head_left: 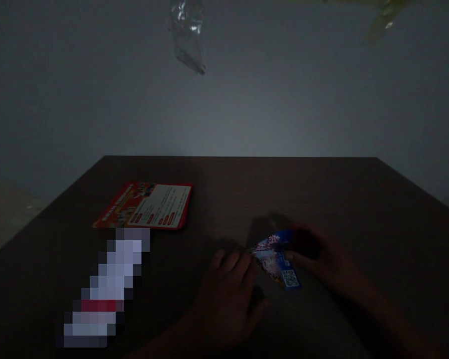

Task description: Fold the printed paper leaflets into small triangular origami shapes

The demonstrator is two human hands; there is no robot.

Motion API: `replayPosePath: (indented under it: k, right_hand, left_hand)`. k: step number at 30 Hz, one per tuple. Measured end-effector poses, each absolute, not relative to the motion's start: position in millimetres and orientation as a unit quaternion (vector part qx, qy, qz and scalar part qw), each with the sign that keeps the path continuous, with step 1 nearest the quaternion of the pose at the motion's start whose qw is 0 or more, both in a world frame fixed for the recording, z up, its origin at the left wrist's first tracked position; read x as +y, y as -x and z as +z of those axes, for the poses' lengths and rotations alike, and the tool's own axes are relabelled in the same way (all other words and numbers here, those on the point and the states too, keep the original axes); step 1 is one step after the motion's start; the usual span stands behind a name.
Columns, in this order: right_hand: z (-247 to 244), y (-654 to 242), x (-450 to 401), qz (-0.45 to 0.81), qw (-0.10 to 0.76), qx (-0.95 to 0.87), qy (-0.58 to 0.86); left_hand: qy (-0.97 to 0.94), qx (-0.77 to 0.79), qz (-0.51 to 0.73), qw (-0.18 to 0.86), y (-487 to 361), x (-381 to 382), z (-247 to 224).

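A folded blue printed paper with pink snowflake shapes and a QR code lies between my hands on the dark table. My left hand rests palm down at the paper's left tip, fingers close together and the thumb apart. On the right side, my right hand pinches the paper's edge, with the thumb on its near face and the fingers behind it. The paper is partly raised there. Dim light hides the exact contact of the left fingertips.
A red and white printed card or booklet lies at the left. Nearer the front is a blurred-out, pale, long object with a red band. Clear plastic hangs against the grey wall behind the table.
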State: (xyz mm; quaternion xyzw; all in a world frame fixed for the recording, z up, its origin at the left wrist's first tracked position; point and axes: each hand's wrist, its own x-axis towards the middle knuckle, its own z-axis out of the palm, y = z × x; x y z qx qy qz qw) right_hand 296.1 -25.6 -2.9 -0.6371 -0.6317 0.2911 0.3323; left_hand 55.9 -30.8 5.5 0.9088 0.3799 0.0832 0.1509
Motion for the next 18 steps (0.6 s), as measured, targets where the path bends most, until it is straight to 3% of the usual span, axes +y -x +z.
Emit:
replayPosePath:
  k: [5,18]
  right_hand:
    - [-6,-276,-31,0.337,0.369,-0.612,0.613]
    - [0,-265,-36,0.424,0.360,-0.580,0.595]
  left_hand:
    - [-0.903,0.385,0.104,0.163,-54,-26,5]
    - [-0.899,0.391,0.136,0.143,-53,-17,-1]
